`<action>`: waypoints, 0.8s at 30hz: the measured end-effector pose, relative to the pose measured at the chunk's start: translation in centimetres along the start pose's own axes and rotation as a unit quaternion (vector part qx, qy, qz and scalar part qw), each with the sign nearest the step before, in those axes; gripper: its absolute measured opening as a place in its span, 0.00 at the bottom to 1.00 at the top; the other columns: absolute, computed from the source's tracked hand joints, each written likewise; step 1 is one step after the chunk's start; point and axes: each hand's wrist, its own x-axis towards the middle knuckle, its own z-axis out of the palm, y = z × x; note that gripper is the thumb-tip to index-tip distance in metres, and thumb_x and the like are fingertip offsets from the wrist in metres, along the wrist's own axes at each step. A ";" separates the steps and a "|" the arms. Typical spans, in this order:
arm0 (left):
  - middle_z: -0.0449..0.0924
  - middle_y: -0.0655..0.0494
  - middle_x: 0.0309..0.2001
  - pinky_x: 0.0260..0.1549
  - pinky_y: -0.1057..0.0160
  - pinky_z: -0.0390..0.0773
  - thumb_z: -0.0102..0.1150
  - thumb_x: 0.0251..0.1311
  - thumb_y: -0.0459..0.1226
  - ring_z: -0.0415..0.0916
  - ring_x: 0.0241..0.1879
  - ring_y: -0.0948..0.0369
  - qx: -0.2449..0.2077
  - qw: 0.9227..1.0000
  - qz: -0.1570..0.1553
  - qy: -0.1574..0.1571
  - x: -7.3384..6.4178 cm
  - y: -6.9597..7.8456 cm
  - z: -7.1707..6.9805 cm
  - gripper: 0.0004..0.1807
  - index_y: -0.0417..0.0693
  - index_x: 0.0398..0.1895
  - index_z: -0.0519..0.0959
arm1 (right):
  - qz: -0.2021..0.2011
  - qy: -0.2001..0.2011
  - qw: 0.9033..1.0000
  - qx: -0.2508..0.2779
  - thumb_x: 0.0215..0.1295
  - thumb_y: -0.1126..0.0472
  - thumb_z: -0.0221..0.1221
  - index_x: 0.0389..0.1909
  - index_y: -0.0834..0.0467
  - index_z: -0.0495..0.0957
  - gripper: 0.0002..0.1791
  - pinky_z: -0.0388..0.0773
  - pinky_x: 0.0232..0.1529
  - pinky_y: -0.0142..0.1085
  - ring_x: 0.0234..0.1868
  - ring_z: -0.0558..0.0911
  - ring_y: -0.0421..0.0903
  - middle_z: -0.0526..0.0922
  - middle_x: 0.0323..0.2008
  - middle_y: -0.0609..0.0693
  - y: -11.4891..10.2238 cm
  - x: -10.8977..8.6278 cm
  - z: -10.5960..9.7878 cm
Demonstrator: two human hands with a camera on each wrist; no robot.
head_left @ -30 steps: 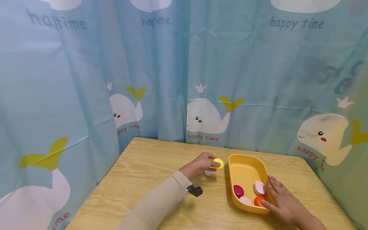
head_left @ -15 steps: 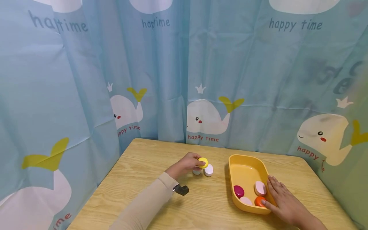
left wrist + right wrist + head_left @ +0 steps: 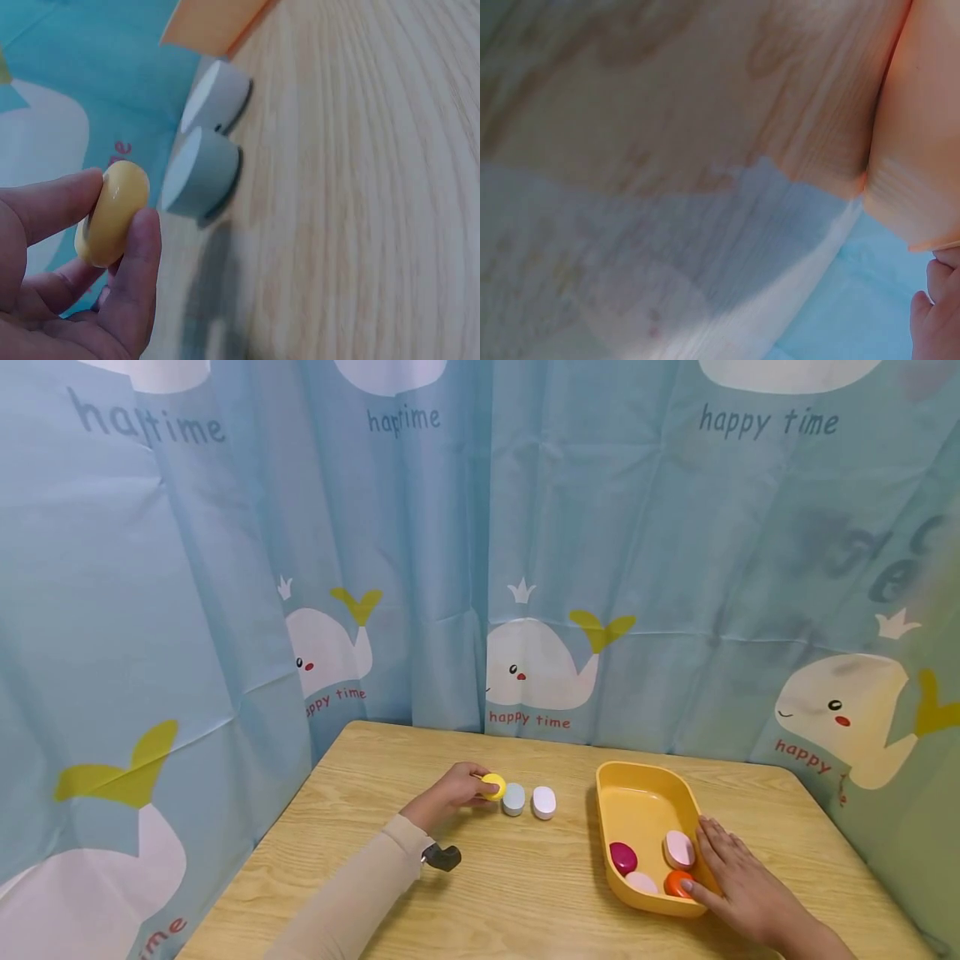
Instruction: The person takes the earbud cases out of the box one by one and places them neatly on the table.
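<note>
My left hand pinches a small yellow rounded disc between thumb and fingers, just left of a grey-blue oval piece. Right beside that one stands a white oval piece. In the head view, an orange-yellow tray sits to their right. Inside it are a magenta disc, a pale pink piece, a pink oval piece and an orange disc. My right hand rests along the tray's right wall, fingers straight, thumb across the rim near the orange disc.
The wooden table carries everything and ends at a blue curtain with whale prints, which hangs close behind and along the sides. A black wrist strap part sticks out from the left sleeve.
My left hand has moved left with the yellow disc, from near the tray past the white and grey-blue pieces, which now show fully. My right hand and the tray have stayed put.
</note>
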 end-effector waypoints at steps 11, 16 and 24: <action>0.75 0.42 0.41 0.36 0.58 0.84 0.65 0.57 0.25 0.80 0.36 0.55 0.020 1.000 -0.012 0.018 -0.6 -1.8 -1.6 0.19 0.28 0.51 0.73 | -0.003 0.002 1.000 0.003 0.68 0.38 0.52 0.69 0.73 0.57 0.46 0.18 0.63 0.23 0.74 0.47 0.59 0.54 0.72 0.68 0.1 0.2 0.1; 0.76 0.42 0.41 0.35 0.58 0.84 0.65 0.57 0.25 0.80 0.37 0.54 0.030 0.999 -0.009 0.013 -0.7 -2.2 -1.8 0.18 0.30 0.50 0.74 | 0.001 -0.001 1.000 0.004 0.69 0.38 0.52 0.70 0.73 0.56 0.46 0.18 0.62 0.23 0.74 0.46 0.59 0.53 0.72 0.68 0.1 0.2 0.2; 0.76 0.43 0.40 0.34 0.59 0.84 0.67 0.56 0.26 0.80 0.36 0.56 0.067 0.997 0.012 0.020 -0.3 -2.4 -1.4 0.18 0.30 0.49 0.76 | 0.002 0.000 1.000 0.002 0.69 0.38 0.52 0.70 0.72 0.56 0.46 0.18 0.63 0.23 0.75 0.42 0.55 0.52 0.72 0.67 0.3 0.1 0.2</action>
